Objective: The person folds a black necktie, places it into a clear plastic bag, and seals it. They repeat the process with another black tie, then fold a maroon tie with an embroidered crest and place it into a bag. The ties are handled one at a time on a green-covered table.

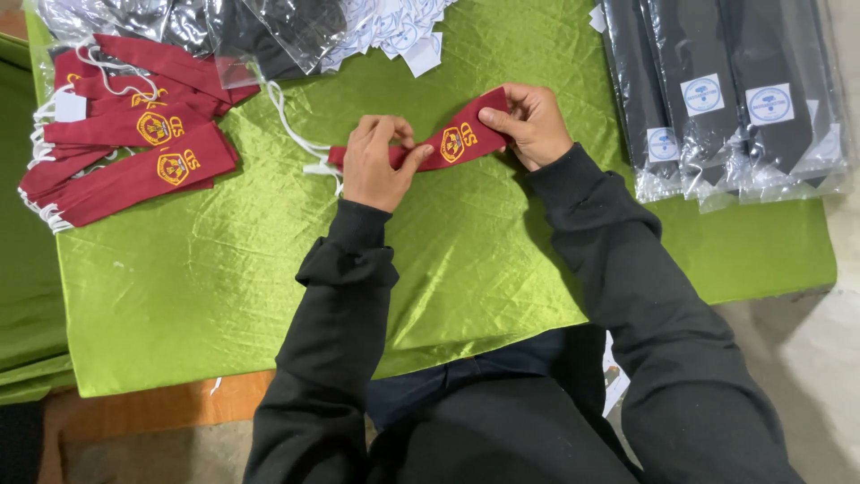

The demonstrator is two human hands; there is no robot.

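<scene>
The worktop wears a lime-green cloth, satiny and creased, with a soft sheen. The tie is matt maroon woven fabric with a stitched yellow badge and a white cord. The stacked ties look the same. The black ties lie in clear, glossy plastic sleeves with paper labels. The sleeves are matt black knit cloth.

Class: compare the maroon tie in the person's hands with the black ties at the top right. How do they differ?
The maroon tie is bare, while the black ties are sealed in clear bags. It carries a yellow crest; they carry white round labels. The left hand and right hand hold it; they lie untouched. All rest on the green cloth.
</scene>
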